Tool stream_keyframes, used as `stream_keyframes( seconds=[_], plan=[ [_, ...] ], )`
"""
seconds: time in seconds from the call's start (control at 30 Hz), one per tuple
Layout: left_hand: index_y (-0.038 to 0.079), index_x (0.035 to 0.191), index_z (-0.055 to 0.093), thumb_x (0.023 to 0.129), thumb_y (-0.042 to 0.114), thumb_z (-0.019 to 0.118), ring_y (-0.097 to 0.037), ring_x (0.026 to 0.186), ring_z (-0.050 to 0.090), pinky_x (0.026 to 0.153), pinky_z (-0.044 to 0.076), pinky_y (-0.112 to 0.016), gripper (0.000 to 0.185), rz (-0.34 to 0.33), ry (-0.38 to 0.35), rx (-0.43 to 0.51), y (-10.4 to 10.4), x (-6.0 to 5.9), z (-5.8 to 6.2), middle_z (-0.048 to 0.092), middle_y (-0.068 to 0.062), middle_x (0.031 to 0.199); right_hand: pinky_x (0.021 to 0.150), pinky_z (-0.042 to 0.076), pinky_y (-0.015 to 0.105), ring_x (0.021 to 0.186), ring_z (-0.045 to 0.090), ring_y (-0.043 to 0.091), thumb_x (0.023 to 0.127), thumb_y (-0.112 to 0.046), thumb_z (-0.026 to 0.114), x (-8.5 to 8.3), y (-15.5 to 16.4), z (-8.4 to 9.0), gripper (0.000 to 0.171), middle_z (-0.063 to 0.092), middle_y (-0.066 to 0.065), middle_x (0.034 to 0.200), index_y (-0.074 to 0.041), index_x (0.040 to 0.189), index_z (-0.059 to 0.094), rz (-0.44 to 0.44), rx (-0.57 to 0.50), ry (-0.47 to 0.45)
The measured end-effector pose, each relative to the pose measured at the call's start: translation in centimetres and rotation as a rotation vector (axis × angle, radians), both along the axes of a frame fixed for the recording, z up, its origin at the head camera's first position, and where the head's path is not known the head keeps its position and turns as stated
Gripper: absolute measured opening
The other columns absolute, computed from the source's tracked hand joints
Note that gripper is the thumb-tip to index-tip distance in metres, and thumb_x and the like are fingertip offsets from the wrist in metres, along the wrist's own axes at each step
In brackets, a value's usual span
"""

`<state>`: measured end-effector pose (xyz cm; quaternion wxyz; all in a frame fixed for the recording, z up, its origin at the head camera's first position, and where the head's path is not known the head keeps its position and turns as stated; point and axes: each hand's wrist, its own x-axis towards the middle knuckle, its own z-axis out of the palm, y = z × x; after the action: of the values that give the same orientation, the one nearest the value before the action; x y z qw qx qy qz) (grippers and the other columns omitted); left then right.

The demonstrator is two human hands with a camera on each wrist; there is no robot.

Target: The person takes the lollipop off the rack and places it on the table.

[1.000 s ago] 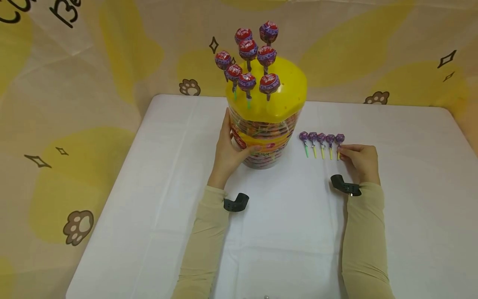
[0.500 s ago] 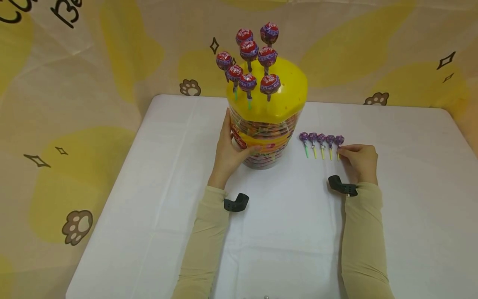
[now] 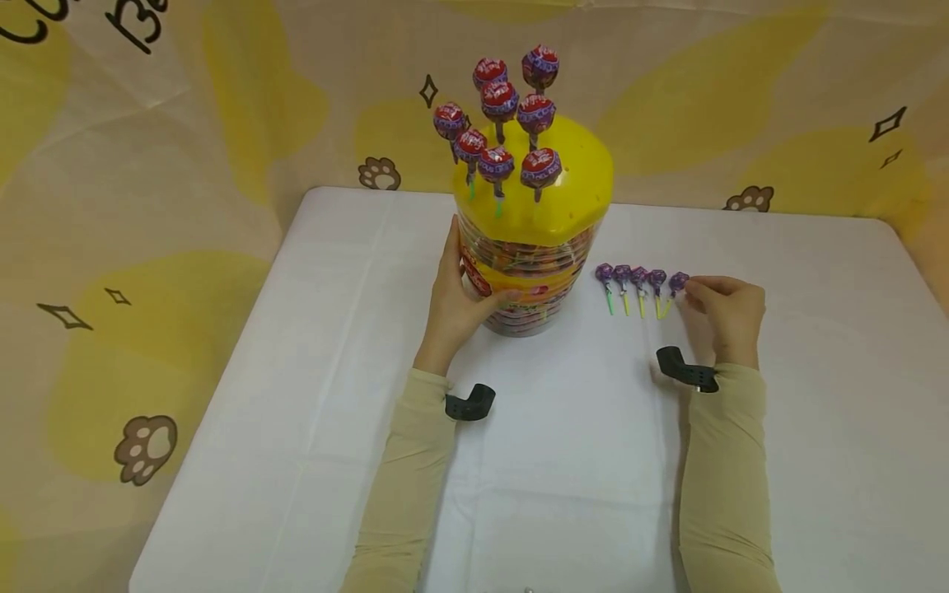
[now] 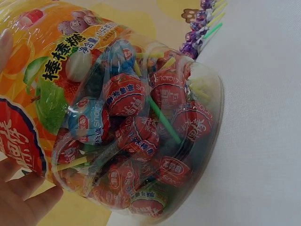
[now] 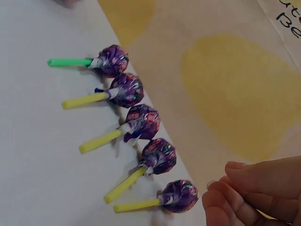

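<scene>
My left hand [image 3: 452, 317] grips the side of a large clear candy jar [image 3: 519, 319] with its thumb across the front. In the left wrist view the jar's wall shows red- and blue-wrapped lollipops inside. Several wrapped lollipops stand upright in the yellow lid [image 3: 582, 185]. To the jar's right, a row of purple lollipops lies on the table, sticks toward me. My right hand [image 3: 730, 317] is beside the rightmost lollipop [image 3: 678, 282], fingers bent and fingertips near its head. In the right wrist view a narrow gap separates those fingers from that lollipop [image 5: 179, 196].
A white-covered table [image 3: 356, 329] lies under everything. Behind it hangs a beige and yellow cloth [image 3: 689, 123] with paw prints. Black camera mounts [image 3: 470, 402] sit at both wrists.
The right hand has let go of the rightmost lollipop's stick and shifted a little right and away from me. That lollipop now lies slanted, its head turned right. The left hand keeps its hold.
</scene>
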<state>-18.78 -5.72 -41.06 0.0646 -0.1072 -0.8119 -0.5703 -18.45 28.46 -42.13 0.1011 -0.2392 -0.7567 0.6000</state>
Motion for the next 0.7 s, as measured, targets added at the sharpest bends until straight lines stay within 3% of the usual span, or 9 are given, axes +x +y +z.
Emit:
stream_keyframes(
  seconds=[0.07, 0.17, 0.47, 0.7],
  plan=[
    [0.018, 0.153, 0.003, 0.077, 0.029, 0.078, -0.022, 0.141, 0.019, 0.113, 0.025, -0.042, 0.107, 0.001, 0.002, -0.003, 0.0, 0.0, -0.1, 0.015, -0.006, 0.157, 0.06, 0.053, 0.012, 0.06, 0.063, 0.005, 0.083, 0.0, 0.067, 0.0, -0.4, 0.5, 0.012, 0.066, -0.007, 0.068, -0.008, 0.076, 0.073, -0.024, -0.113, 0.092],
    [0.018, 0.153, 0.003, 0.077, 0.031, 0.077, -0.022, 0.141, 0.019, 0.113, 0.025, -0.042, 0.107, -0.002, 0.006, -0.003, 0.0, 0.0, -0.1, 0.014, -0.006, 0.157, 0.062, 0.054, 0.014, 0.063, 0.065, 0.008, 0.082, 0.002, 0.068, 0.1, -1.1, 1.3, 0.008, 0.068, -0.002, 0.072, -0.003, 0.079, 0.074, -0.038, -0.184, 0.195],
    [0.017, 0.153, 0.003, 0.078, 0.026, 0.078, -0.021, 0.141, 0.018, 0.113, 0.025, -0.041, 0.107, -0.01, 0.005, 0.017, 0.0, -0.1, -0.1, 0.014, -0.005, 0.157, 0.067, 0.055, 0.017, 0.067, 0.066, 0.015, 0.082, 0.003, 0.069, 0.6, -4.0, 4.2, 0.011, 0.069, 0.005, 0.078, 0.006, 0.092, 0.073, 0.042, -0.214, 0.39],
    [0.018, 0.153, 0.003, 0.078, 0.025, 0.079, -0.021, 0.141, 0.019, 0.113, 0.025, -0.041, 0.107, -0.006, 0.01, 0.011, 0.0, -0.2, -0.2, 0.015, -0.005, 0.157, 0.066, 0.056, 0.022, 0.064, 0.066, 0.019, 0.079, 0.01, 0.069, 1.5, -6.3, 6.4, 0.012, 0.07, 0.011, 0.077, 0.011, 0.09, 0.071, 0.102, -0.305, 0.541]
  ],
)
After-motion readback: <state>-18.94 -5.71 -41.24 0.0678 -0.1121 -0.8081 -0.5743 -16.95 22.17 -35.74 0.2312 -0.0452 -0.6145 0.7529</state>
